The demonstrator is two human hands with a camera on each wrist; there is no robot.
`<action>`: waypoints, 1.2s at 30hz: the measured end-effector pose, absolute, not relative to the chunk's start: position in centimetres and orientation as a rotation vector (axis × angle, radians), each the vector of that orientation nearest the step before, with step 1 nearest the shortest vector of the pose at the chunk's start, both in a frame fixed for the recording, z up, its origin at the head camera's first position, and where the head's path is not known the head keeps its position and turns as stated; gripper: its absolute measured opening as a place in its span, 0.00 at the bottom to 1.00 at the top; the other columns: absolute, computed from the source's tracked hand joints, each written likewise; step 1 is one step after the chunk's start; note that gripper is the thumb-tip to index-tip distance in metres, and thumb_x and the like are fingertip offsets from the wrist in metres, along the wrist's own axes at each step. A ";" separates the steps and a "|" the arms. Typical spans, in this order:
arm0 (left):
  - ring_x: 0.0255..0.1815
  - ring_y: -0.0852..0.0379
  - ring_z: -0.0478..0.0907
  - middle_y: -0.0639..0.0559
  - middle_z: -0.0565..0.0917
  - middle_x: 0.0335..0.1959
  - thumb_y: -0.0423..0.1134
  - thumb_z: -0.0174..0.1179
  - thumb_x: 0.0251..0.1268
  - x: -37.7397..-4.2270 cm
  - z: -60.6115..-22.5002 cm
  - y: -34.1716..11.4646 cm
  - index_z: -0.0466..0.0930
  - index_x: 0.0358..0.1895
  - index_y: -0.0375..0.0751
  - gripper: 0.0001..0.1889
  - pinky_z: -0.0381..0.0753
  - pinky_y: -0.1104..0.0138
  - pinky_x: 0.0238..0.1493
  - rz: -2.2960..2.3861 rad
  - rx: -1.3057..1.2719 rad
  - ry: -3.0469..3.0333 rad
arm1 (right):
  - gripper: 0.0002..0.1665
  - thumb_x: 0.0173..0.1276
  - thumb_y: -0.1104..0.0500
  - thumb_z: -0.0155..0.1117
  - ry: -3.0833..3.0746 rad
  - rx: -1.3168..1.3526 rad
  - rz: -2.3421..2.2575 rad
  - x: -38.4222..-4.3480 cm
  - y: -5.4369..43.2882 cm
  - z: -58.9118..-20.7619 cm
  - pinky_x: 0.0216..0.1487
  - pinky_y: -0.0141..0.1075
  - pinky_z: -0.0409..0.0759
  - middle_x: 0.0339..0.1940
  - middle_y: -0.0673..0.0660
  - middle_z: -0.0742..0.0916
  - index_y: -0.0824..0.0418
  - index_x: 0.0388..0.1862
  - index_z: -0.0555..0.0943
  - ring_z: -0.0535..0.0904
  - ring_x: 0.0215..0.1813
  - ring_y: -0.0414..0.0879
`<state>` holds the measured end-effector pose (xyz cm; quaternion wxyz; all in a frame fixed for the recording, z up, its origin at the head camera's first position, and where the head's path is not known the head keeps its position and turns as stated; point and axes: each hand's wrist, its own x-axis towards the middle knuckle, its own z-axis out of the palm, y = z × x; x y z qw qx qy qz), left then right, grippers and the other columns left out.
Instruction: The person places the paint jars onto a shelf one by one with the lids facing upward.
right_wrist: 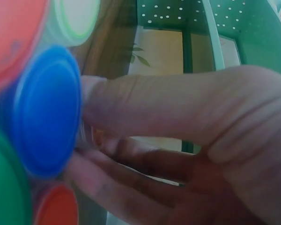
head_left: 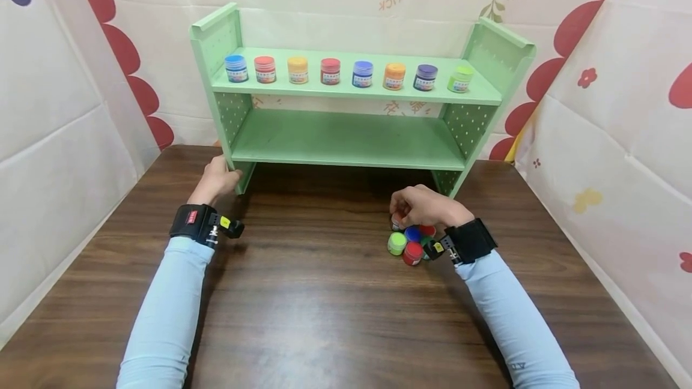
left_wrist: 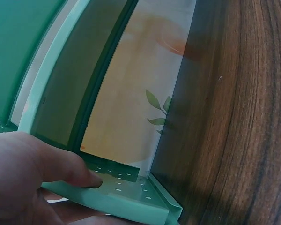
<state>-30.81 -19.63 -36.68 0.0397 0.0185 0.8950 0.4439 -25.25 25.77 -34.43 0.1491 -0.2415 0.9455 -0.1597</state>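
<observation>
A light green two-tier shelf stands at the back of the table. My left hand grips the lower part of its left side panel; in the left wrist view the thumb lies on the inner face, other fingers behind. At the front right, my right hand pinches a small jar, mostly hidden by the fingers, its lid looking orange-brown. Close beside it cluster a light green jar, a blue jar, red jars and a green jar.
Along the top tier stands a spaced row of small jars, from a blue jar at left to a light green jar at right. The lower tier shows bare green. Printed cloth surrounds the brown wooden table.
</observation>
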 end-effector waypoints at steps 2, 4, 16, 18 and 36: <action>0.58 0.40 0.72 0.33 0.74 0.57 0.32 0.47 0.72 -30.8 -36.6 -19.6 0.68 0.65 0.26 0.21 0.75 0.50 0.60 1.358 0.057 2.745 | 0.10 0.66 0.67 0.71 2.744 -0.698 -0.450 -25.2 25.8 -34.3 0.46 0.39 0.82 0.40 0.54 0.87 0.59 0.46 0.85 0.81 0.43 0.46; 0.58 0.40 0.73 0.33 0.75 0.57 0.32 0.47 0.72 -30.9 -36.4 -19.6 0.69 0.65 0.27 0.22 0.75 0.51 0.59 1.353 0.055 2.752 | 0.09 0.68 0.66 0.70 2.767 -0.698 -0.442 -25.3 26.0 -34.3 0.46 0.39 0.82 0.41 0.54 0.88 0.60 0.47 0.86 0.81 0.43 0.46; 0.55 0.41 0.74 0.34 0.76 0.53 0.33 0.47 0.73 -30.8 -36.3 -19.5 0.69 0.60 0.28 0.18 0.76 0.53 0.56 1.344 0.044 2.765 | 0.11 0.72 0.62 0.67 2.777 -0.682 -0.478 -25.7 26.6 -34.2 0.44 0.38 0.82 0.45 0.56 0.89 0.63 0.51 0.86 0.82 0.43 0.47; 0.55 0.41 0.74 0.34 0.76 0.53 0.33 0.47 0.73 -30.8 -36.4 -19.5 0.69 0.59 0.28 0.17 0.75 0.53 0.56 1.351 0.037 2.761 | 0.11 0.72 0.62 0.67 2.780 -0.694 -0.481 -25.8 26.7 -34.1 0.44 0.38 0.82 0.45 0.56 0.89 0.63 0.51 0.86 0.82 0.43 0.47; 0.57 0.41 0.73 0.34 0.75 0.54 0.34 0.48 0.73 -30.5 -36.7 -19.6 0.69 0.56 0.29 0.15 0.75 0.52 0.57 1.355 0.038 2.754 | 0.15 0.71 0.63 0.67 3.165 -0.676 -0.437 -24.2 29.7 -24.7 0.53 0.53 0.83 0.47 0.64 0.90 0.67 0.53 0.86 0.86 0.51 0.57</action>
